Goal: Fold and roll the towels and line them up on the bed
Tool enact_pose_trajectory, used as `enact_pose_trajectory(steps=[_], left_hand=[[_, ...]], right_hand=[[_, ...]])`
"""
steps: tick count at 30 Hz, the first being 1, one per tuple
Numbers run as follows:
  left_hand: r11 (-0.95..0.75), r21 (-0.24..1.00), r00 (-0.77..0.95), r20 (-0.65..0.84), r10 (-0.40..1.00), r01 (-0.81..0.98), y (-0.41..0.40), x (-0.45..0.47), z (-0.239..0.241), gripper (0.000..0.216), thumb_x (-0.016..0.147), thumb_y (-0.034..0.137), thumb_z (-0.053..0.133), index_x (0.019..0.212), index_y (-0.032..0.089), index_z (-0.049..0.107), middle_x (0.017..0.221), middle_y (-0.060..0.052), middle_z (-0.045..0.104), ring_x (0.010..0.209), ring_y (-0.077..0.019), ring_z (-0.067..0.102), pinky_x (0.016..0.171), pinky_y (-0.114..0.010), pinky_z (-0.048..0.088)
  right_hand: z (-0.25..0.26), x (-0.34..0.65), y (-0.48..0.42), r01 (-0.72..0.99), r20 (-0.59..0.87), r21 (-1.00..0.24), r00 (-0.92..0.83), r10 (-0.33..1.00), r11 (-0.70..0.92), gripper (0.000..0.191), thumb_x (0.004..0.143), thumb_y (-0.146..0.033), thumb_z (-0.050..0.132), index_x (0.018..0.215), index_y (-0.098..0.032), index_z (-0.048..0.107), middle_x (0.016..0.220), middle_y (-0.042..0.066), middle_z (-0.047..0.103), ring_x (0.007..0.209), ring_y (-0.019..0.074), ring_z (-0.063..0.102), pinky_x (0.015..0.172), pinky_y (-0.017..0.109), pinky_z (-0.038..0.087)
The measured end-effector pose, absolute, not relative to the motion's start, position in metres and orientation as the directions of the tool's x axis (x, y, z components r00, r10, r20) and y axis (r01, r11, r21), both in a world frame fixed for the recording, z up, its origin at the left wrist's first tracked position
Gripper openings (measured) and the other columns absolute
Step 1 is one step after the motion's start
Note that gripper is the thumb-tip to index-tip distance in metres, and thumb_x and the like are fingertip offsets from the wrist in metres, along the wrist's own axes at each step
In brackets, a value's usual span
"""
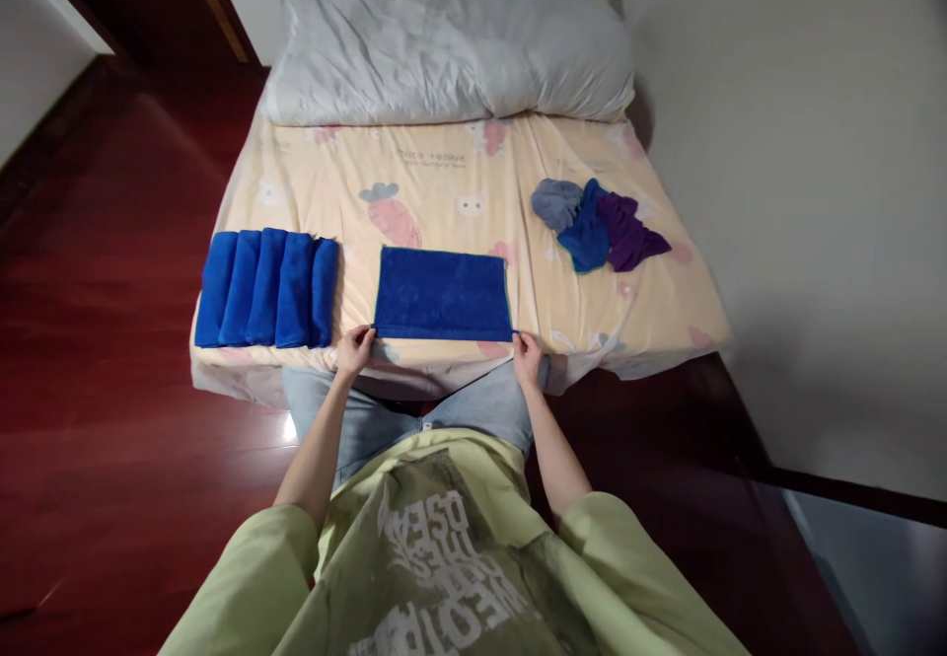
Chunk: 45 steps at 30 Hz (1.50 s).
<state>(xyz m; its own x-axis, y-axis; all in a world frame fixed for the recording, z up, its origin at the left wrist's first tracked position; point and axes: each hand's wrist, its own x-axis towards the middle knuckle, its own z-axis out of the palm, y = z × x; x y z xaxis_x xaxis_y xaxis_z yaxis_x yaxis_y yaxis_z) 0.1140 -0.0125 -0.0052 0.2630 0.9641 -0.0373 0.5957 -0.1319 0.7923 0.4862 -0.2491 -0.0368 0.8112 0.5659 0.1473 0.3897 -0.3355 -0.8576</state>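
Observation:
A blue towel (442,293) lies flat and folded into a rectangle at the near edge of the bed (473,182). My left hand (353,350) pinches its near left corner. The near right corner is pinched by my right hand (527,355). Both hands have their fingers closed on the cloth. To the left, several folded blue towels (267,288) lie side by side in a row.
A loose pile of grey, blue and purple cloths (599,224) lies at the right of the bed. A white pillow (451,35) fills the far end. Dark red wooden floor (96,340) is on the left, a white wall (799,192) on the right.

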Motion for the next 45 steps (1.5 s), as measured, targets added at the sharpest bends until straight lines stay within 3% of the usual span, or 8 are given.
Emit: enact_pose_trajectory(steps=[8, 11, 15, 24, 32, 39, 45], left_hand=[[-0.053, 0.762, 0.181, -0.085, 0.98, 0.645, -0.012, 0.118, 0.01, 0.037, 0.089, 0.05, 0.058, 0.093, 0.019, 0.078, 0.089, -0.008, 0.079, 0.091, -0.0252, 0.074, 0.081, -0.03, 0.056], [-0.027, 0.785, 0.162, -0.094, 0.982, 0.619, -0.011, 0.12, 0.01, 0.037, 0.091, 0.048, 0.056, 0.094, 0.017, 0.078, 0.09, -0.007, 0.08, 0.09, -0.0235, 0.074, 0.08, -0.028, 0.056], [-0.008, 0.787, 0.15, -0.108, 0.983, 0.617, -0.007, 0.12, 0.005, 0.04, 0.09, 0.05, 0.056, 0.094, 0.017, 0.078, 0.09, -0.008, 0.08, 0.09, -0.0241, 0.075, 0.081, -0.028, 0.056], [0.019, 0.799, 0.094, -0.094, 0.991, 0.602, -0.012, 0.121, 0.005, 0.041, 0.086, 0.049, 0.062, 0.098, 0.015, 0.08, 0.093, -0.011, 0.081, 0.09, -0.0266, 0.076, 0.083, -0.032, 0.057], [0.098, 0.73, 0.04, -0.169, 0.985, 0.677, -0.002, 0.126, 0.012, 0.03, 0.085, 0.044, 0.067, 0.091, 0.019, 0.08, 0.088, -0.009, 0.081, 0.092, -0.0286, 0.077, 0.081, -0.033, 0.057], [0.0, 0.689, 0.122, -0.129, 0.984, 0.725, 0.001, 0.125, 0.015, 0.031, 0.088, 0.047, 0.066, 0.095, 0.021, 0.08, 0.09, -0.009, 0.081, 0.095, -0.0293, 0.077, 0.081, -0.033, 0.056], [0.011, 0.656, 0.098, -0.129, 0.987, 0.755, -0.004, 0.133, 0.02, 0.029, 0.087, 0.044, 0.066, 0.096, 0.02, 0.08, 0.091, -0.01, 0.081, 0.096, -0.0317, 0.076, 0.083, -0.036, 0.055]], right_hand=[[-0.044, 0.479, -0.234, 0.367, 0.162, -0.856, 0.859, 0.485, -0.365, 0.053, 0.092, -0.065, 0.05, 0.095, -0.017, 0.074, 0.094, 0.018, 0.076, 0.088, 0.0277, 0.071, 0.085, 0.041, 0.058], [-0.044, 0.478, -0.233, 0.406, 0.218, -0.84, 0.86, 0.462, -0.359, 0.051, 0.094, -0.063, 0.052, 0.094, -0.018, 0.076, 0.091, 0.016, 0.077, 0.085, 0.0253, 0.071, 0.082, 0.037, 0.058], [-0.043, 0.476, -0.233, 0.471, 0.283, -0.798, 0.844, 0.456, -0.376, 0.048, 0.098, -0.059, 0.051, 0.096, -0.018, 0.077, 0.09, 0.015, 0.077, 0.086, 0.0239, 0.072, 0.082, 0.035, 0.059], [-0.044, 0.474, -0.227, 0.484, 0.327, -0.796, 0.85, 0.414, -0.365, 0.044, 0.097, -0.056, 0.055, 0.093, -0.019, 0.079, 0.09, 0.016, 0.076, 0.091, 0.0274, 0.073, 0.089, 0.042, 0.059], [-0.044, 0.475, -0.225, 0.445, 0.301, -0.803, 0.877, 0.374, -0.397, 0.041, 0.092, -0.055, 0.059, 0.084, -0.02, 0.078, 0.083, 0.014, 0.076, 0.079, 0.0253, 0.071, 0.08, 0.038, 0.059], [-0.043, 0.474, -0.223, 0.399, 0.243, -0.814, 0.894, 0.376, -0.423, 0.036, 0.09, -0.051, 0.06, 0.085, -0.019, 0.077, 0.084, 0.013, 0.077, 0.08, 0.0252, 0.072, 0.08, 0.037, 0.059], [-0.043, 0.477, -0.218, 0.327, 0.17, -0.841, 0.916, 0.363, -0.431, 0.033, 0.086, -0.05, 0.063, 0.082, -0.019, 0.074, 0.082, 0.014, 0.076, 0.076, 0.0257, 0.069, 0.08, 0.039, 0.058]])
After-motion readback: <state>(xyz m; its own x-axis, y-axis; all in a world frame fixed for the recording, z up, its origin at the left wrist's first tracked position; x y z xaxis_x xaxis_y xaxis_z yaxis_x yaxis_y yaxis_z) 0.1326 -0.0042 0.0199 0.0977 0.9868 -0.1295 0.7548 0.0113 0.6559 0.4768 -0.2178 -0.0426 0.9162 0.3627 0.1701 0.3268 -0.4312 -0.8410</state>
